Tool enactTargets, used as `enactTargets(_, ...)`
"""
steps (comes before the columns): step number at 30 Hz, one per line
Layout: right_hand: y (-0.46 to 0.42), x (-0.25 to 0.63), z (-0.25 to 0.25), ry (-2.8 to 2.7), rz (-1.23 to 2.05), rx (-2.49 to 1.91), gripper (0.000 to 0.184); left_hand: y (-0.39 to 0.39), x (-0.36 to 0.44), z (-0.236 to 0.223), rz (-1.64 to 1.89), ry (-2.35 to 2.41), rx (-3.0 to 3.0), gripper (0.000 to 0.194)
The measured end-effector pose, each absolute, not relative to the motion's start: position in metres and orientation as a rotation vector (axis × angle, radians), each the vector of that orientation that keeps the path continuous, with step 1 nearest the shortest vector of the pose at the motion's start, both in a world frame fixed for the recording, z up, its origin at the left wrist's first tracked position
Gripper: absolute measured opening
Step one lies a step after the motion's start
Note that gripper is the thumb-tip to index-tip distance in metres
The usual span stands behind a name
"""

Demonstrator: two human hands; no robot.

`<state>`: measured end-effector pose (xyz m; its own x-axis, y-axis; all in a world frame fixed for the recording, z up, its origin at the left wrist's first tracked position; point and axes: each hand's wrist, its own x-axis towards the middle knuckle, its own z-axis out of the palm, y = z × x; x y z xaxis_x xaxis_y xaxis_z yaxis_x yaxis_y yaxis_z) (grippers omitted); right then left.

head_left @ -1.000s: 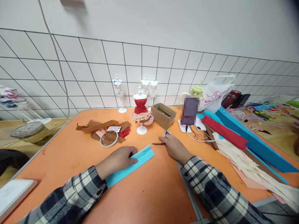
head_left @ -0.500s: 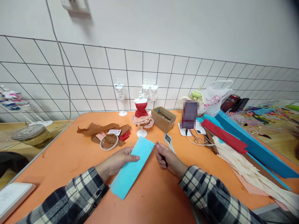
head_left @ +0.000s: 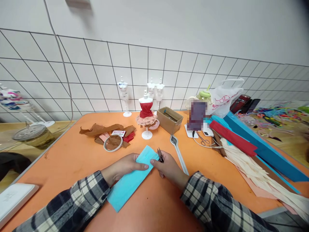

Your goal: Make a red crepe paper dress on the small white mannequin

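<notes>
A folded strip of light-blue crepe paper slants up from the table's front toward the middle. My left hand is closed on its left edge, thumb on top. At the upper right edge, my right hand presses its thumb on the paper. That same hand also grips small dark thread snips, whose pointed blades stick up beside the paper's edge. Behind the paper stands a small mannequin in a red bodice with a ruffled peach skirt.
Brown and red paper scraps lie at left with a ring of tape. A cardboard box, a phone and scissors sit at right. Coloured paper strips cover the right side. A white box is at front left.
My right hand has moved left onto the paper, its thumb now pressing the edge. The snips have turned upright. The paper's lower end has shifted left and down.
</notes>
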<state>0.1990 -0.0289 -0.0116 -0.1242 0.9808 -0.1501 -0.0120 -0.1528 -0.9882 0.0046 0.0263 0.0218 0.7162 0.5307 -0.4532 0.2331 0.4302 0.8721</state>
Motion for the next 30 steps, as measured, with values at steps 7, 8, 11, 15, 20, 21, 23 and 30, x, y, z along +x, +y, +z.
enactTargets(7,-0.029,0.216,-0.006,-1.354,1.258,-1.306,0.024,0.038,-0.008,0.015,0.427,0.906,1.052,0.034)
enactTargets(8,-0.030,0.218,-0.004,-1.427,1.297,-1.352,0.023,0.040,-0.011,0.014,0.429,0.910,1.045,0.034)
enactTargets(11,-0.034,0.218,0.000,-1.683,1.292,-1.472,0.019,0.040,-0.012,0.013,0.417,0.905,1.090,0.035)
enactTargets(15,-0.038,0.216,0.000,-1.776,1.261,-1.512,0.028,0.035,-0.006,0.014,0.439,0.933,1.112,0.035)
enactTargets(20,-0.038,0.214,-0.011,-1.589,1.616,-1.452,0.031,0.033,-0.002,0.016,0.433,0.986,1.131,0.035)
enactTargets(21,-0.038,0.214,-0.012,-1.565,1.664,-1.425,0.030,0.033,-0.003,0.016,0.425,0.990,1.143,0.035)
enactTargets(23,-0.038,0.212,-0.013,-1.539,1.717,-1.377,0.030,0.033,-0.004,0.016,0.405,0.965,1.168,0.035)
enactTargets(30,-0.038,0.214,-0.008,-1.565,1.710,-1.367,0.032,0.037,-0.010,0.012,0.341,0.855,1.146,0.037)
